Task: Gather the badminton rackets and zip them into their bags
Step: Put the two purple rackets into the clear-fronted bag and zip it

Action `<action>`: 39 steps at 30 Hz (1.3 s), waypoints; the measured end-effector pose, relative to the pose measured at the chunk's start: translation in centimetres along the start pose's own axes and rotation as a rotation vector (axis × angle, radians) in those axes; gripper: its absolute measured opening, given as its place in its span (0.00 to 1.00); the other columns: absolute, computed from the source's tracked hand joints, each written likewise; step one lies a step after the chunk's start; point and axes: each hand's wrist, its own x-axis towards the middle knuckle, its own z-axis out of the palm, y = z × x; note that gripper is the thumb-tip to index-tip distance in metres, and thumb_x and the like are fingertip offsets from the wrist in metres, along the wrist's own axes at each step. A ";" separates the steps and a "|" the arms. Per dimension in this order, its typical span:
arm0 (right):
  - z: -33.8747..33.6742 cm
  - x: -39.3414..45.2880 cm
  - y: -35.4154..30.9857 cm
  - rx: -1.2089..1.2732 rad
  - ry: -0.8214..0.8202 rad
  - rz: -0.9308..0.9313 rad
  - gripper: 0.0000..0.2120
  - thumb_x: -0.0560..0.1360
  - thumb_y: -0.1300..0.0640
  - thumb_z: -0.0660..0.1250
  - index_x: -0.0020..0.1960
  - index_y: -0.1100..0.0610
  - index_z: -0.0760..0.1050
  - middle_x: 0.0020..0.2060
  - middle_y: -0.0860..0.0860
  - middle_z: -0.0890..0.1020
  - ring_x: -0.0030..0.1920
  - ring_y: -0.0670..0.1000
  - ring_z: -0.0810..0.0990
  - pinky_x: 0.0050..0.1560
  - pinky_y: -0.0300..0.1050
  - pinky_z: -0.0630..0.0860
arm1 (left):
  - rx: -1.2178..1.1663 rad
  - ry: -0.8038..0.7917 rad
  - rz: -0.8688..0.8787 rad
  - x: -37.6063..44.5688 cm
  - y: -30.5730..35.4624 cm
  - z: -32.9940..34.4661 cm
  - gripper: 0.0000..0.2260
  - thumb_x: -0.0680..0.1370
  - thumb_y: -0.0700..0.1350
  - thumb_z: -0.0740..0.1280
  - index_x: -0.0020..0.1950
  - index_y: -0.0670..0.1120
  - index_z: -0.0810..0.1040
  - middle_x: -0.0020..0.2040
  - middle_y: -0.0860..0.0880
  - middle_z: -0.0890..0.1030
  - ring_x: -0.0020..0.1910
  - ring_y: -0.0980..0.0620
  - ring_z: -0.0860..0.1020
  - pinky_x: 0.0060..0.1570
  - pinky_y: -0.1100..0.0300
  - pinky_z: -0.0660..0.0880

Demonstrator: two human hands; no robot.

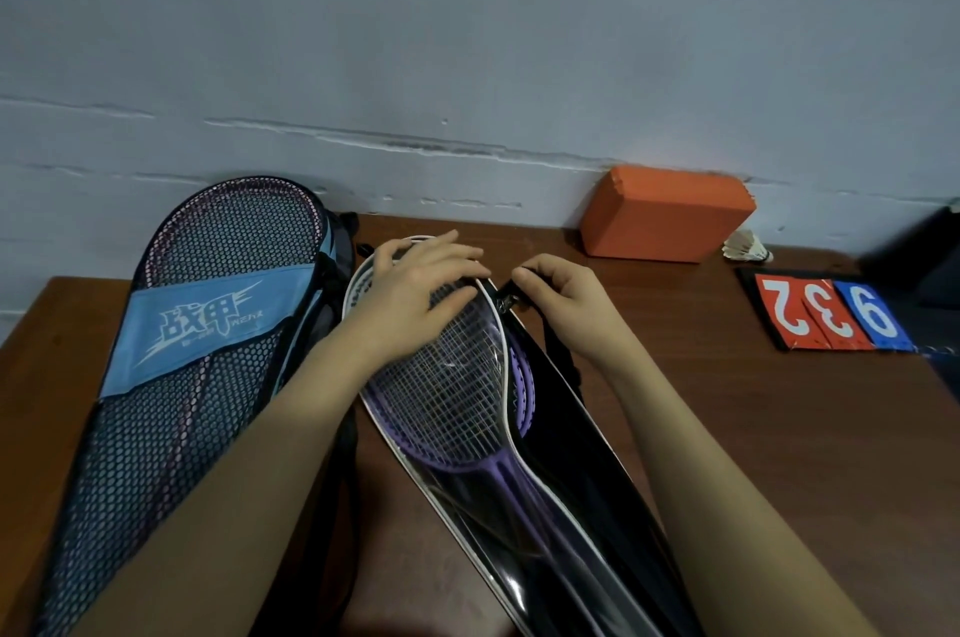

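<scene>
A black racket bag [587, 470] with white piping lies open on the brown table [753, 428], running from the middle toward me. Purple rackets [457, 408] lie inside it, their heads showing under a clear cover. My left hand [415, 296] rests flat on the top of the racket heads, fingers spread. My right hand [558, 296] pinches the black zipper pull [506, 296] at the bag's upper edge. To the left lies a blue mesh racket bag [171, 376] with a racket inside and a light blue logo panel.
An orange block [667, 215] stands against the wall at the back. A white shuttlecock [748, 247] lies right of it. Red and blue number cards [831, 311] sit on the right. A dark object [930, 257] fills the far right edge.
</scene>
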 end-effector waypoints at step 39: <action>0.2 -3.6 0.9 0.036 0.009 0.081 0.07 0.72 0.65 0.70 0.45 0.54 0.80 0.38 0.48 0.82 0.39 0.41 0.78 0.44 0.31 0.73 | -0.146 0.229 -0.096 -1.2 1.4 2.3 0.06 0.71 0.41 0.72 0.47 0.45 0.84 0.49 0.50 0.82 0.57 0.52 0.75 0.68 0.42 0.58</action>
